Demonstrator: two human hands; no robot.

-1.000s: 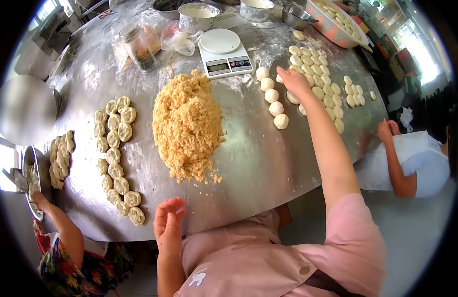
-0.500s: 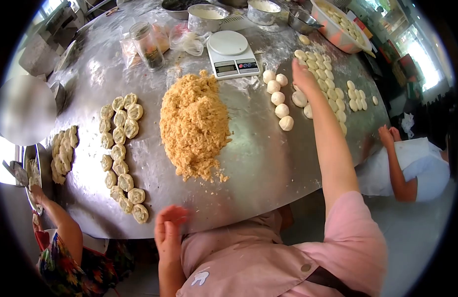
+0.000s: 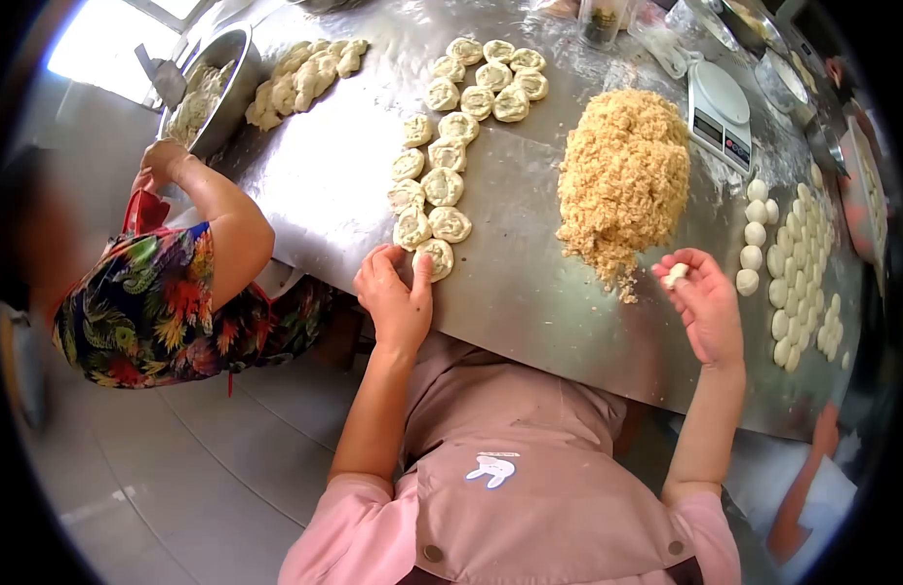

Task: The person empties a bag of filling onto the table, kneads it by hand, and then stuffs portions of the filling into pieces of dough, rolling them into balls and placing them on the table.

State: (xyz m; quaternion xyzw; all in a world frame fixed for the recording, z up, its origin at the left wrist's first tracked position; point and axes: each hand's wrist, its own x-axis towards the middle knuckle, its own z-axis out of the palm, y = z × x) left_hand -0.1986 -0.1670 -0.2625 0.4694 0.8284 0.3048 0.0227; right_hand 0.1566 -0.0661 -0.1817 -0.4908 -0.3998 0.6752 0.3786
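My left hand [image 3: 396, 304] is at the table's front edge, thumb and fingers apart. Its thumb overlaps the nearest round dough piece [image 3: 436, 261], at the near end of a double row of flattened, swirled dough pieces [image 3: 443, 186]. Whether the fingers press on the dough, I cannot tell. To the right, my right hand [image 3: 710, 310] pinches a small lump of white dough [image 3: 676, 276] between thumb and fingertips. It is raised just beyond the near right side of a large crumbly orange-yellow mound [image 3: 624, 175].
A white kitchen scale [image 3: 720, 102] stands behind the mound. Smooth dough balls [image 3: 754, 234] and many small oval pieces [image 3: 795, 263] lie at right. At left, a person in a floral top [image 3: 169, 302] reaches to a metal bowl [image 3: 239, 73] near a dough pile [image 3: 305, 78].
The view has turned left. My right hand has come back from the dough balls at right and now holds a small dough lump. My left hand has reached to the row's near end.
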